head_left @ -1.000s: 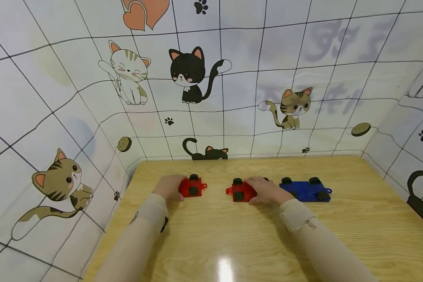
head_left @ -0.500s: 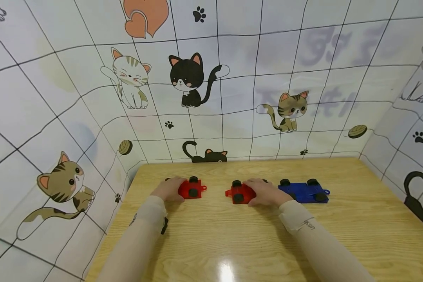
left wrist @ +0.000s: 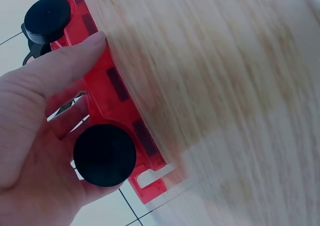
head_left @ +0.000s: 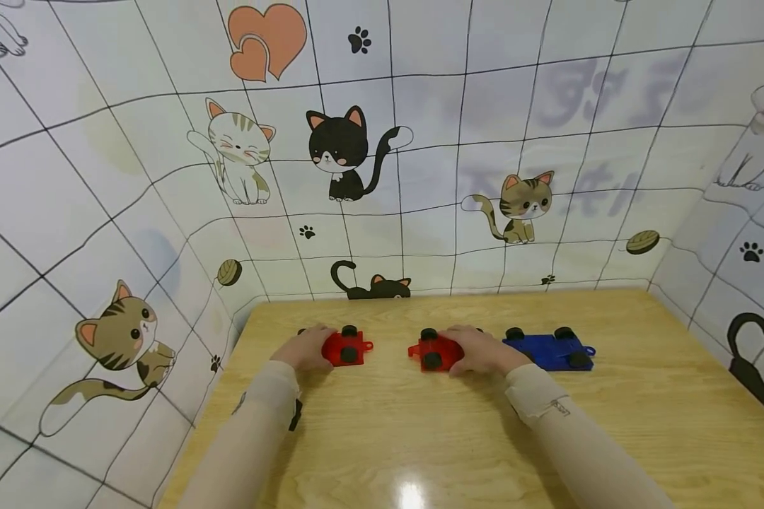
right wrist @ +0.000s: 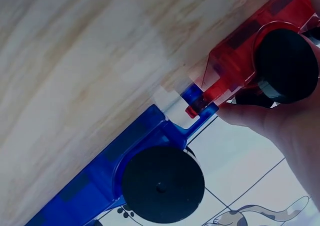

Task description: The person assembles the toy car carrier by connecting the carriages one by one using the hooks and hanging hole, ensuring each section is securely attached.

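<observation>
My left hand (head_left: 302, 348) grips a red toy train car (head_left: 342, 349) that lies wheels-up on the table, its small loop pointing right. In the left wrist view the thumb presses along the red side (left wrist: 119, 93), between two black wheels. My right hand (head_left: 479, 350) grips a second red toy car (head_left: 447, 353), also wheels-up, with its hook end facing the first car across a gap. Just right of that hand lies a blue toy car (head_left: 546, 351), wheels up. In the right wrist view the red coupling (right wrist: 212, 92) meets the blue coupling (right wrist: 192, 93) and appears linked with it.
The wooden table (head_left: 382, 438) extends around the cars toward the person. Behind and at both sides stands a white gridded wall covering (head_left: 433, 177) printed with cats. A dark band (head_left: 296, 416) shows at the left sleeve.
The head view has tilted up a little, so the scene sits lower in it. Both hands keep their grip, and the gap between the red cars looks about the same.
</observation>
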`<state>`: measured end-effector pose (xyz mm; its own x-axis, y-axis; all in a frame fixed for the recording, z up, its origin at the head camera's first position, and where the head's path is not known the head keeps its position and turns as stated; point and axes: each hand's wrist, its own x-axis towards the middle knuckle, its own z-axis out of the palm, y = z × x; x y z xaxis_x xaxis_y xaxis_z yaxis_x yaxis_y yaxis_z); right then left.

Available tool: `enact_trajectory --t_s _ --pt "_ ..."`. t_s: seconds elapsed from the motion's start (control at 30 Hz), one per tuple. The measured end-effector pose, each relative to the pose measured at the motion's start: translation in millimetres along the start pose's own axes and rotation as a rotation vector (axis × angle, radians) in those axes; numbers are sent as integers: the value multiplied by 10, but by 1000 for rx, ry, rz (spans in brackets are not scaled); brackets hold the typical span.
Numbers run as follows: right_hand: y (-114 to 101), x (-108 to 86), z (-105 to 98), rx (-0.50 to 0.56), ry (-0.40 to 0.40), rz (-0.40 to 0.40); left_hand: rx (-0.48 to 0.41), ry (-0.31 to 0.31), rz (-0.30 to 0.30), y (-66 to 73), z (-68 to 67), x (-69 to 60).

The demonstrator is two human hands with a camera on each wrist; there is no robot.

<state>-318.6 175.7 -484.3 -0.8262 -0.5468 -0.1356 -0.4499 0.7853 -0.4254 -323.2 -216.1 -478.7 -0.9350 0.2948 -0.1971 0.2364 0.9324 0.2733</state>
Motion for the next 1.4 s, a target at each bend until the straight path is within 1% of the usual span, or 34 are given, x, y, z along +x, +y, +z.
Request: enact_trajectory --t_s 0.1,0.23,0.4,0.57,0.7,0.83,1.0,1.07,1.23,1.4 --pt "7 2 16 19 -5 -12 -3 -5 5 9 0 -23" --pt "12 2 21 25 -5 -9 7 -1 29 19 -16 -36" --pt "36 -1 2 34 0 -8 19 1 48 7 -29 -19" --pt "65 -3 1 78 6 -4 34 14 91 -18 -14 4" --pt "67 -13 -4 77 16 -6 28 12 113 -7 -17 15" --pt "57 -15 -10 75 22 -9 27 10 109 22 -24 3" --pt "59 -18 -28 104 36 -6 28 12 113 55 -37 -5" --pt "56 -26 -35 109 43 -18 25 9 119 61 -37 6" --pt "54 -35 -19 70 50 -48 11 2 125 72 -29 17" --pt "62 -36 -16 67 47 -40 1 2 110 108 -40 -1"
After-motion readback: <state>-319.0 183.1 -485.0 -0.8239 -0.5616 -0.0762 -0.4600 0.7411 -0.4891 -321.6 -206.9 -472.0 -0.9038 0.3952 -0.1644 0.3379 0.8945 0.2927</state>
